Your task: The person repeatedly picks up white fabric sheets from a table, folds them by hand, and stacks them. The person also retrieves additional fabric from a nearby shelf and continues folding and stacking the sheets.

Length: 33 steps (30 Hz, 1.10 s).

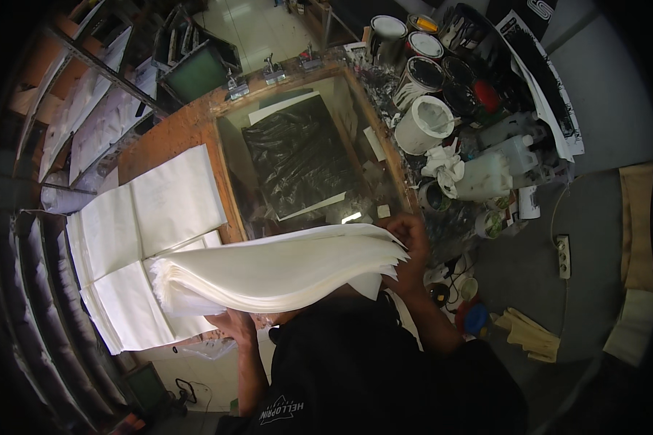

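Note:
A thick, sagging stack of thin white sheets is held up in front of my body, bowed in the middle, with loose edges fanned at both ends. At its right end my right hand is closed on the sheets' edge, fingers curled. My left hand supports the lower left side from beneath; its fingers are partly hidden by the stack. Left of this lie folded white piles on the wooden table. Just beyond the held sheets is a wood-framed glass panel with a black plastic-like sheet on or under it.
Paint tins, a white bucket and translucent jugs crowd the right side. Metal hinge clamps line the table's far edge. Drying racks stand at left. A power strip and yellowish gloves are at right.

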{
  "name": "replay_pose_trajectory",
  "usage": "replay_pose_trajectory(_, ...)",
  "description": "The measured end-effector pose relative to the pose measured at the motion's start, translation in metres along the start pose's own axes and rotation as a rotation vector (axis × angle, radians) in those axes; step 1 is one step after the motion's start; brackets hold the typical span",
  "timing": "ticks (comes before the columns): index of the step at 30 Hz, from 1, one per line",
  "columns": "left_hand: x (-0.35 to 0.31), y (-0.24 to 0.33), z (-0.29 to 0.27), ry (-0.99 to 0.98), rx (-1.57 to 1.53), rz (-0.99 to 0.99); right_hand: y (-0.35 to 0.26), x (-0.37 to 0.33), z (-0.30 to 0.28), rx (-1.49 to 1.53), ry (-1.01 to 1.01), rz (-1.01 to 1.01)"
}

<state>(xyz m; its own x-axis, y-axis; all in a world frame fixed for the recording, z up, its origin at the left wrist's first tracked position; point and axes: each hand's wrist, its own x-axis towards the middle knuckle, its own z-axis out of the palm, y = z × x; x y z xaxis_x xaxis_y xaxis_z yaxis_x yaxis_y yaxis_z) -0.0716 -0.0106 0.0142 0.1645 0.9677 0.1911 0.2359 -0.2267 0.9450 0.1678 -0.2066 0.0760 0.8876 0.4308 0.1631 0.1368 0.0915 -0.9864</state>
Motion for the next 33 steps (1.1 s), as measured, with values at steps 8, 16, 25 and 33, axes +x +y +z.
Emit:
replay_pose_trajectory(8, -0.036, -0.087, -0.051, 0.067, -0.101, -0.134, 0.026, -0.012, -0.013, -0.195, -0.096, -0.116)
replay_pose_trajectory(16, 0.011, 0.004, 0.032, -0.168, -0.046, -0.430, 0.056, 0.039, -0.008, -0.261, -0.158, 0.454)
replay_pose_trajectory(25, 0.046, -0.075, 0.078, -0.466, 0.441, -0.109, 0.169, 0.082, 0.010, -0.860, -0.255, 0.450)
replay_pose_trajectory(33, 0.027, -0.002, 0.068, -0.288, 0.276, 0.212, 0.106, 0.062, 0.026, -0.433, 0.095, -0.038)
